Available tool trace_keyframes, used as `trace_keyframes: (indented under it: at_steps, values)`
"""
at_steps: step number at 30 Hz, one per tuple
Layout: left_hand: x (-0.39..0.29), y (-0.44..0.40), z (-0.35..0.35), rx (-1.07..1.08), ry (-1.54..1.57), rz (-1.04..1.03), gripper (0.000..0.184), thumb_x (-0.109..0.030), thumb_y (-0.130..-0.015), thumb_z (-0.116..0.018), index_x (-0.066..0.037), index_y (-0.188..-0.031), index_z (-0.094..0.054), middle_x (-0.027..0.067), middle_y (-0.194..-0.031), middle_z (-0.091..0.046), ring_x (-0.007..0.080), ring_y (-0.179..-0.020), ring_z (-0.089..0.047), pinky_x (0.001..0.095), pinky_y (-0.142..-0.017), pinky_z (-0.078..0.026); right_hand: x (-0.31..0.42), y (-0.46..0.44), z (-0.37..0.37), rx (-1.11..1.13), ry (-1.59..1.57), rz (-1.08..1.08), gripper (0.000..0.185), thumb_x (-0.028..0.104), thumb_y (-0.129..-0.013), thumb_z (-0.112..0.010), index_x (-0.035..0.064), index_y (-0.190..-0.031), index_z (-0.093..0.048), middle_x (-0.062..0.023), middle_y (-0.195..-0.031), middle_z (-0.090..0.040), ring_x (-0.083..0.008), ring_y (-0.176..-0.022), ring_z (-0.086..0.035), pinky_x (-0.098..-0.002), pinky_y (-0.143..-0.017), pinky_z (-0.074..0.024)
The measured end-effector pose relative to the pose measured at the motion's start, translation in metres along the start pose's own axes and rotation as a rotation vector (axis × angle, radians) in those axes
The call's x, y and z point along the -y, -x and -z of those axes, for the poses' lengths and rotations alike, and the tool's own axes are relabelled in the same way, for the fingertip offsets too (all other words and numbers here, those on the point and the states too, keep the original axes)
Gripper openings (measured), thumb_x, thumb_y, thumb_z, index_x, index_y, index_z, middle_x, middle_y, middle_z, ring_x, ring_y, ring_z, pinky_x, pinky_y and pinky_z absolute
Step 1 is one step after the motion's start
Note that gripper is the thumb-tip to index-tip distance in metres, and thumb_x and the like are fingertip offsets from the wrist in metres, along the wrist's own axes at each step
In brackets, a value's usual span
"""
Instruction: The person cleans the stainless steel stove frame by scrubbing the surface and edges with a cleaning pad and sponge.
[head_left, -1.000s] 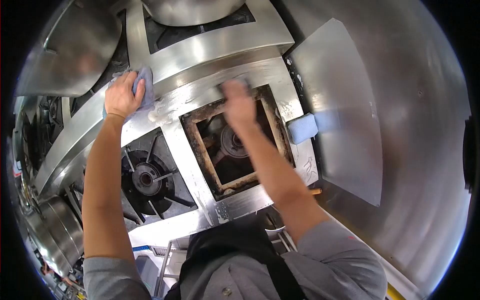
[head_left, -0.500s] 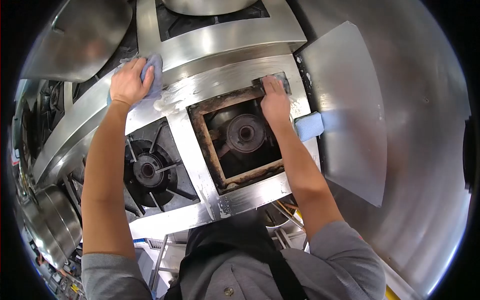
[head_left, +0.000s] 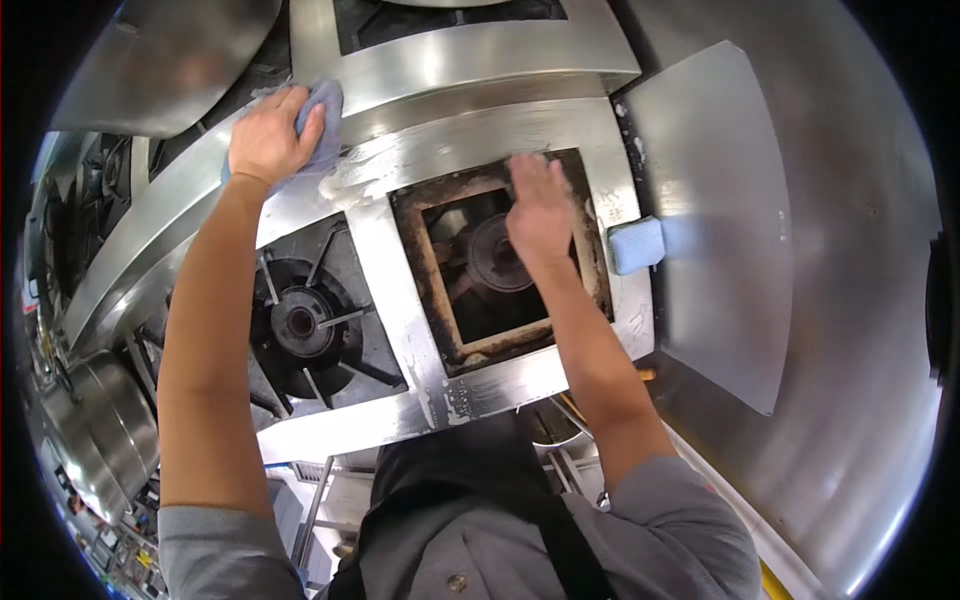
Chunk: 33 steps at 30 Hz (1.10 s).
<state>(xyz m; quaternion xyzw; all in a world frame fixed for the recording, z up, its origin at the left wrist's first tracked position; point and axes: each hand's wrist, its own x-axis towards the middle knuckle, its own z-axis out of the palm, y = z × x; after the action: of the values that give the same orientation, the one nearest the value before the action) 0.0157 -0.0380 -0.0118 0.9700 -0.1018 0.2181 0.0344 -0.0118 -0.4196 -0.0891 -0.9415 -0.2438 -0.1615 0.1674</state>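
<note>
My left hand [head_left: 272, 140] is closed over a bluish-grey cloth [head_left: 322, 122], pressing it on the steel stove top behind the left burner. Fingers together and blurred by motion, my right hand [head_left: 540, 212] reaches over the far side of a square burner opening [head_left: 480, 348]. The dark pad seen under these fingers a moment ago is hard to make out now against the dark rim. Brown, burnt-looking grime coats the rim, and a round burner [head_left: 490, 255] sits inside, partly hidden by my hand. Whitish foam [head_left: 340, 186] lies on the steel between my hands.
A light blue sponge [head_left: 636, 246] rests at the stove's right edge, beside a tall steel side wall [head_left: 860, 300]. The left burner [head_left: 303, 322] has its grate bars. A large pot [head_left: 180, 70] stands at the upper left, and a steel pot [head_left: 105, 430] is at the lower left.
My right hand has shifted left along the opening's far rim, and the dark pad no longer shows clearly. My left hand stays on the cloth. The camera view has shifted slightly.
</note>
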Motion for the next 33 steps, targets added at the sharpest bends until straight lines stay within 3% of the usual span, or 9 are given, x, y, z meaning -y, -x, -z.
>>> trace_keyframes:
  at_steps: [5,9,11,16,19,21,25,27,33]
  values:
    - [-0.002,0.0,0.002,0.067,-0.003,0.042,0.03,-0.038,-0.096,-0.058,-0.01,-0.102,-0.064,0.009,-0.095,-0.069,0.033,-0.085,-0.068,0.0447,-0.07,-0.055,-0.024,-0.01,-0.013,0.046,0.083,-0.036,0.053,-0.002,-0.076,-0.061,-0.0026,-0.13,-0.06,-0.0193,-0.137,-0.06,-0.0336,-0.132,-0.054,-0.0484,-0.12,-0.0315]
    - [-0.002,0.0,0.003,0.129,-0.021,0.065,0.031,-0.039,-0.096,-0.057,-0.01,-0.104,-0.064,0.0086,-0.095,-0.069,0.0327,-0.086,-0.068,0.045,-0.071,-0.055,0.019,-0.015,-0.024,0.029,-0.025,0.042,0.044,0.004,-0.077,-0.059,-0.0035,-0.12,-0.066,-0.0193,-0.125,-0.066,-0.035,-0.127,-0.057,-0.0484,-0.118,-0.0345]
    - [-0.002,-0.002,0.001,0.087,-0.022,0.049,0.031,-0.04,-0.096,-0.057,-0.011,-0.104,-0.064,0.0084,-0.095,-0.069,0.0328,-0.086,-0.068,0.0452,-0.071,-0.055,0.021,-0.025,-0.007,0.005,0.036,-0.028,0.053,-0.003,-0.072,-0.063,0.0002,-0.125,-0.063,-0.0177,-0.128,-0.065,-0.0335,-0.128,-0.057,-0.0477,-0.119,-0.0336]
    - [0.003,0.001,-0.001,0.103,-0.025,0.058,0.032,-0.041,-0.096,-0.056,-0.012,-0.107,-0.065,0.0081,-0.096,-0.069,0.0328,-0.086,-0.068,0.0453,-0.071,-0.055,-0.041,-0.043,0.048,-0.243,0.166,-0.063,0.057,0.0,-0.074,-0.063,0.0021,-0.131,-0.061,-0.0168,-0.133,-0.062,-0.0356,-0.132,-0.052,-0.0503,-0.12,-0.0299]
    - [0.0,0.001,0.001,0.073,-0.018,0.056,0.031,-0.041,-0.096,-0.056,-0.012,-0.105,-0.064,0.0082,-0.095,-0.068,0.0327,-0.086,-0.068,0.0455,-0.071,-0.055,-0.058,-0.026,0.015,-0.044,0.206,0.04,0.063,-0.001,-0.074,-0.061,0.0026,-0.137,-0.057,-0.0141,-0.141,-0.058,-0.0356,-0.138,-0.047,-0.0476,-0.121,-0.0301]
    - [-0.001,0.0,0.001,0.079,-0.01,0.056,0.03,-0.04,-0.096,-0.056,-0.011,-0.103,-0.063,0.0085,-0.095,-0.068,0.0326,-0.086,-0.068,0.0455,-0.07,-0.055,-0.057,-0.01,-0.01,0.078,0.048,-0.062,0.061,-0.001,-0.076,-0.058,0.0017,-0.138,-0.057,-0.0153,-0.142,-0.057,-0.0339,-0.138,-0.047,-0.0451,-0.121,-0.0308]
    - [-0.002,0.002,0.002,0.069,-0.008,0.022,0.029,-0.04,-0.097,-0.056,-0.011,-0.101,-0.063,0.009,-0.093,-0.068,0.033,-0.085,-0.068,0.0457,-0.07,-0.055,-0.011,-0.007,-0.032,0.092,-0.056,-0.06,0.056,0.003,-0.079,-0.058,0.0,-0.135,-0.057,-0.0171,-0.144,-0.055,-0.0302,-0.139,-0.047,-0.0426,-0.121,-0.0315]
    - [-0.001,0.0,0.002,0.067,-0.012,0.022,0.029,-0.039,-0.097,-0.056,-0.011,-0.101,-0.063,0.0093,-0.093,-0.068,0.0335,-0.084,-0.068,0.046,-0.069,-0.054,0.022,-0.006,-0.05,0.058,-0.069,0.09,0.057,0.002,-0.078,-0.058,0.0008,-0.135,-0.056,-0.0161,-0.145,-0.053,-0.0302,-0.139,-0.047,-0.0436,-0.121,-0.0314]
    - [0.001,0.001,-0.001,0.071,-0.002,0.032,0.029,-0.039,-0.097,-0.056,-0.011,-0.1,-0.062,0.0096,-0.092,-0.068,0.034,-0.085,-0.067,0.046,-0.07,-0.054,-0.069,-0.01,-0.025,0.138,0.104,-0.03,0.058,0.003,-0.084,-0.052,0.0005,-0.142,-0.05,-0.0171,-0.148,-0.051,-0.0318,-0.142,-0.043,-0.045,-0.123,-0.0263]
